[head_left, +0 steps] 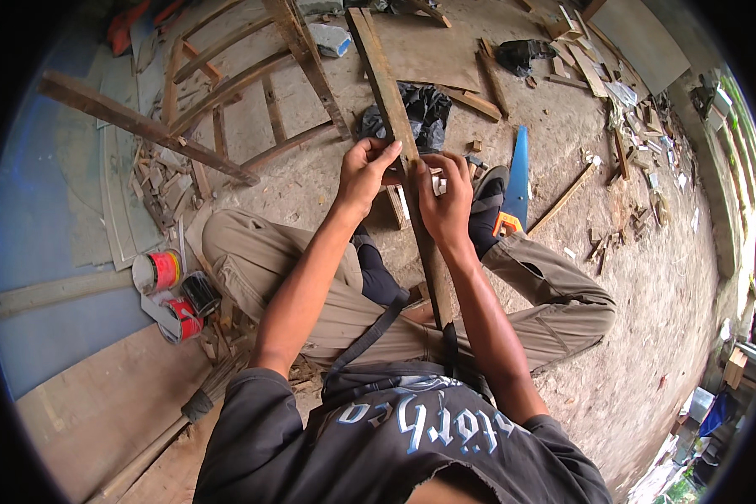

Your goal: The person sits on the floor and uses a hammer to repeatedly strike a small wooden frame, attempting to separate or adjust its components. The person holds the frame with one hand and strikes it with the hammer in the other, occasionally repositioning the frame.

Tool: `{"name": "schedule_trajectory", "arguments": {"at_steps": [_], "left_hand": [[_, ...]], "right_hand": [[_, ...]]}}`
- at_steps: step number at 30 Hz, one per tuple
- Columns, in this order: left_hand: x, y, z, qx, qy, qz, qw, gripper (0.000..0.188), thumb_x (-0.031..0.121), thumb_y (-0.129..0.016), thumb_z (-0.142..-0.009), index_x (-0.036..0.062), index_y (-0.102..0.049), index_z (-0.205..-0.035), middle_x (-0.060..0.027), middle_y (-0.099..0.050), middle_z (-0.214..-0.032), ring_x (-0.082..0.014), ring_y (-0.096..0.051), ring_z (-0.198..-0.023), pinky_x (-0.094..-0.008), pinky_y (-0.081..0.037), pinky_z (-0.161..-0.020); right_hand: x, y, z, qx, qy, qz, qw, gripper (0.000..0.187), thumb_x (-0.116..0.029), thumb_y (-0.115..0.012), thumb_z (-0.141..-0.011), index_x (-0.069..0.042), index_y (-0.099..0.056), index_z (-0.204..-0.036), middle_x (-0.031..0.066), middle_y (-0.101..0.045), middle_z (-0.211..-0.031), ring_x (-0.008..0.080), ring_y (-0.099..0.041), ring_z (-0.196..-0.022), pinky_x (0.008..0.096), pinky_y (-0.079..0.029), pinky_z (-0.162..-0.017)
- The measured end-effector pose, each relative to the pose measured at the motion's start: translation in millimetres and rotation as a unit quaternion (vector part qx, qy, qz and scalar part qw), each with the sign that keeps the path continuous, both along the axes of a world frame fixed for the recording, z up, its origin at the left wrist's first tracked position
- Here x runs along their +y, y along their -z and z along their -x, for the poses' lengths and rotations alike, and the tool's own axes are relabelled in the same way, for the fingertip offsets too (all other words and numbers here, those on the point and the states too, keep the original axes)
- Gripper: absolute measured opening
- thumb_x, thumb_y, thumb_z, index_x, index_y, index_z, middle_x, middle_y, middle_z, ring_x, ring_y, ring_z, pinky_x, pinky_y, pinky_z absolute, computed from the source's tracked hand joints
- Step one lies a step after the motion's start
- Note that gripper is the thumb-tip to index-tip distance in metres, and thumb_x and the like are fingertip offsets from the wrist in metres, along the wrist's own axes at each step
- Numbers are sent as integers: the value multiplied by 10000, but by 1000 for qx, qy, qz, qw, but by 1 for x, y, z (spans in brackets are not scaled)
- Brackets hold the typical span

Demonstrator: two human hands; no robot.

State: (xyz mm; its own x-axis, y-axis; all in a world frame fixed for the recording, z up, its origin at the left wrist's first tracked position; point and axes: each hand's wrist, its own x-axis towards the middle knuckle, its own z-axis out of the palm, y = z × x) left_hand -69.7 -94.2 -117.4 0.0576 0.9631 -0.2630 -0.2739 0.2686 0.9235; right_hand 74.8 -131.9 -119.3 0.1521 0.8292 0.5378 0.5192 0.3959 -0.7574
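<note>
A long, worn wooden batten [386, 88] stretches from the far side back to my lap. My left hand [363, 175] is closed around its left edge, thumb lying on top. On the opposite edge my right hand [447, 200] is closed with bent fingers, thumb against the wood; part of its grip is hidden. Just right of my foot lies a handsaw [519, 172] with a blue blade and orange handle. Beyond the hands, a crumpled black plastic bag [426, 113] sits partly behind the batten.
An old wooden frame [235, 84] with crossbars stands at the far left. Cans with red labels [166, 270] are beside my left knee. Wood offcuts [638, 160] litter the right side, near a thin wooden strip [565, 197]. A grey board [643, 42] lies far right.
</note>
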Motion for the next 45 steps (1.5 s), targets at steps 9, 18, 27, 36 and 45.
{"name": "schedule_trajectory", "arguments": {"at_steps": [9, 18, 27, 36, 45], "left_hand": [[1, -2, 0, -17, 29, -15, 999, 263, 261, -677, -893, 32, -594, -994, -36, -642, -909, -107, -640, -764, -281, -580, -617], [1, -4, 2, -29, 43, -33, 998, 233, 239, -663, -903, 36, -599, -999, -33, -646, -911, -101, -642, -770, -284, -582, -614], [1, -5, 3, -45, 51, -37, 997, 235, 263, -642, -916, 49, -601, -1003, -37, -653, -892, -115, -647, -785, -271, -573, -625], [1, -4, 6, -54, 65, -39, 996, 216, 240, -633, -921, 43, -599, -1003, -57, -659, -905, -136, -664, -779, -283, -586, -635], [0, -9, 6, -72, 74, -43, 994, 211, 233, -615, -929, 31, -600, -989, -71, -655, -910, -157, -668, -798, -301, -592, -678]], "right_hand": [[10, -9, -6, 29, -37, 53, 997, 284, -68, -714, -821, 1, -602, -1073, 133, -640, -1022, 210, -676, -843, 304, -523, -694], [12, -17, -10, 77, -52, 124, 988, 225, -38, -634, -865, 19, -595, -1080, 131, -677, -997, 160, -688, -779, 275, -523, -651], [7, -14, -5, 195, -70, 174, 963, 404, -181, -686, -881, 31, -519, -1181, 157, -647, -1036, 211, -679, -888, 290, -535, -684], [10, -6, -8, 221, -122, 252, 934, 498, -219, -749, -838, 27, -509, -1199, 142, -636, -1025, 167, -626, -902, 271, -512, -721], [-13, -1, -16, 257, -173, 264, 913, 433, -122, -716, -864, 12, -501, -1215, 96, -623, -1043, 143, -595, -988, 267, -505, -847]]}}
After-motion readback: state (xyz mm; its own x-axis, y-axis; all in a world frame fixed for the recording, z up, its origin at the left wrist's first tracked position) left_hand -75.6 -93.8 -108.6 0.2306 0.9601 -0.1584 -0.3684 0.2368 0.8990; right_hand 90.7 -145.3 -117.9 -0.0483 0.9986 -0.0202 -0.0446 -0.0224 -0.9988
